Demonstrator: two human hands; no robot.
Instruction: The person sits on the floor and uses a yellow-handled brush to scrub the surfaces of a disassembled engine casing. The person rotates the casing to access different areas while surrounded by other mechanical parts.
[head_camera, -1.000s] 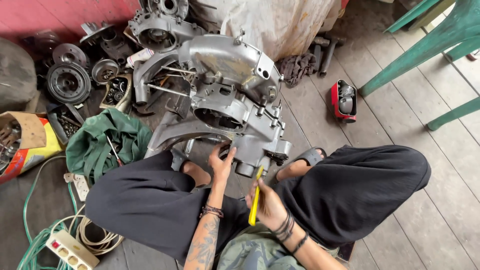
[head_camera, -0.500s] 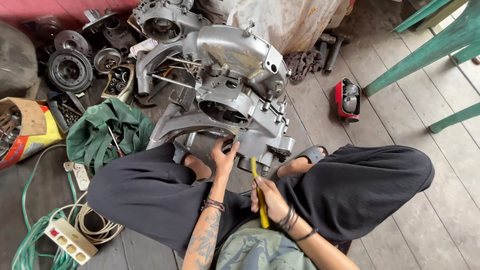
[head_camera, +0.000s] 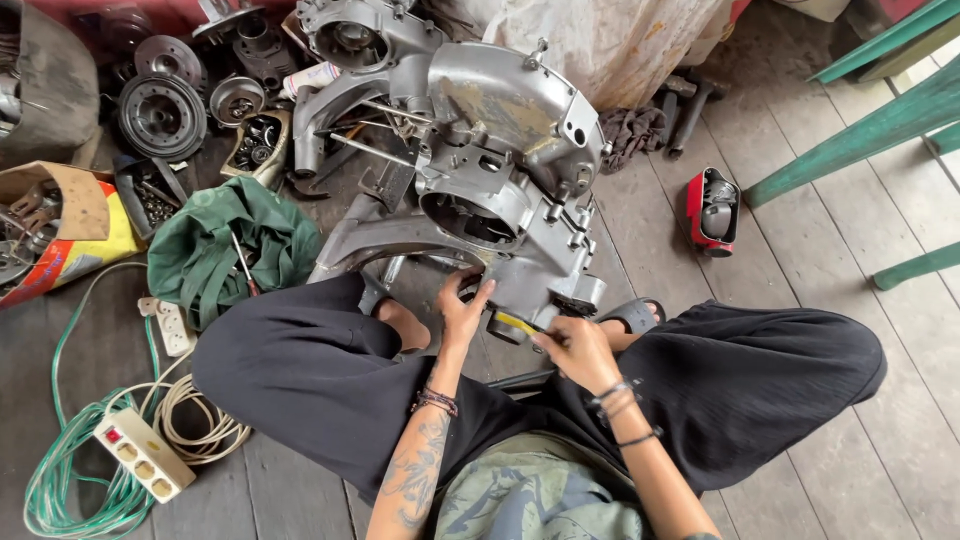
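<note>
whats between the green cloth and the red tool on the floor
In the head view, the grey engine casing stands between the green cloth and the red tool, with bare floor planks beside the tool.

silver engine casing (head_camera: 500, 150), yellow-handled tool (head_camera: 517, 323), green cloth (head_camera: 215, 245)

This is an informal repair workshop set up on a weathered grey plank floor (head_camera: 800, 330). A large silver cast-metal engine casing (head_camera: 500, 170) stands among round dark metal drums and gears (head_camera: 160, 112), a torn cardboard box of small parts (head_camera: 50, 225), and a white power strip (head_camera: 145, 455).
</note>
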